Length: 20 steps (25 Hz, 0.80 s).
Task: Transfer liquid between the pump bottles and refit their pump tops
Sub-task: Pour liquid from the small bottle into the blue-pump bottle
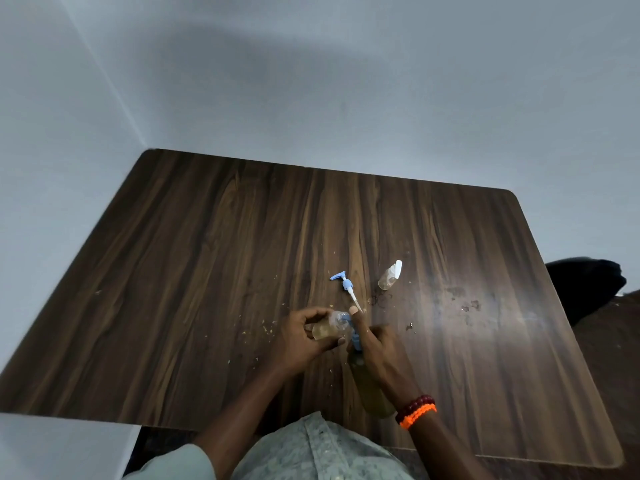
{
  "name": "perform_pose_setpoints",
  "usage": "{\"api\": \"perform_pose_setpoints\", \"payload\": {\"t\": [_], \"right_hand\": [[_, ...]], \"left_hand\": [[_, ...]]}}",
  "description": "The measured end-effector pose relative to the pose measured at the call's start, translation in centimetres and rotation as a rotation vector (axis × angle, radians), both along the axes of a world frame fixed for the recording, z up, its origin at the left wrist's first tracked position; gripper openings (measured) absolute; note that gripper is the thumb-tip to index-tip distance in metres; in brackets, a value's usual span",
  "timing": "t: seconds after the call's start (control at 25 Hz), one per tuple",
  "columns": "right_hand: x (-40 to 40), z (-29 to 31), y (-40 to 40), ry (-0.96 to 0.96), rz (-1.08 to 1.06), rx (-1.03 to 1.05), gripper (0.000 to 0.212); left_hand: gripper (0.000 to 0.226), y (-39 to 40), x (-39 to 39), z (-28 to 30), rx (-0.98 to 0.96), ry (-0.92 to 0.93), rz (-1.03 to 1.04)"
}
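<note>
Clearly, risk on the left: I judged the small clear bottle (pixel 329 328) could slip or miss the nozzle and spill on the counter (pixel 207 271).
Left hand (pixel 304 337): curled round that small bottle, tilted toward the pump.
Right hand (pixel 375 348): wrapped round the tall bottle (pixel 369 389), forefinger on its blue pump (pixel 355 336).
Risk at right: a hard press could overshoot.
Loose pump top (pixel 346 287): lay beyond, near a spray bottle (pixel 390 276).
</note>
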State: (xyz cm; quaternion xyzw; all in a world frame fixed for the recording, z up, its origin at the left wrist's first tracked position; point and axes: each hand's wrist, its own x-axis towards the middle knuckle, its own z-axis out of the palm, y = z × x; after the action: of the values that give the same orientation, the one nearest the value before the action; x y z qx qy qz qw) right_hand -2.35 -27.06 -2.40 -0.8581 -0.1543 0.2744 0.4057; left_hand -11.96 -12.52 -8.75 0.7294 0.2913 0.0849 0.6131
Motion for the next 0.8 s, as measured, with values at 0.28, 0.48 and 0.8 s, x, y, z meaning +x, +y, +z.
{"api": "perform_pose_setpoints", "payload": {"t": [0.28, 0.48, 0.8], "right_hand": [[-0.1, 0.1, 0.0, 0.025, 0.02, -0.007, 0.096], [-0.2, 0.9, 0.1, 0.045, -0.009, 0.019, 0.114], [-0.7, 1.2, 0.2, 0.059, -0.041, 0.017, 0.114]], "left_hand": [[0.051, -0.1, 0.0, 0.1, 0.002, 0.005, -0.031], [0.049, 0.3, 0.0, 0.1, 0.005, 0.001, -0.012], [0.05, 0.1, -0.1, 0.0, -0.016, 0.018, -0.027]]}}
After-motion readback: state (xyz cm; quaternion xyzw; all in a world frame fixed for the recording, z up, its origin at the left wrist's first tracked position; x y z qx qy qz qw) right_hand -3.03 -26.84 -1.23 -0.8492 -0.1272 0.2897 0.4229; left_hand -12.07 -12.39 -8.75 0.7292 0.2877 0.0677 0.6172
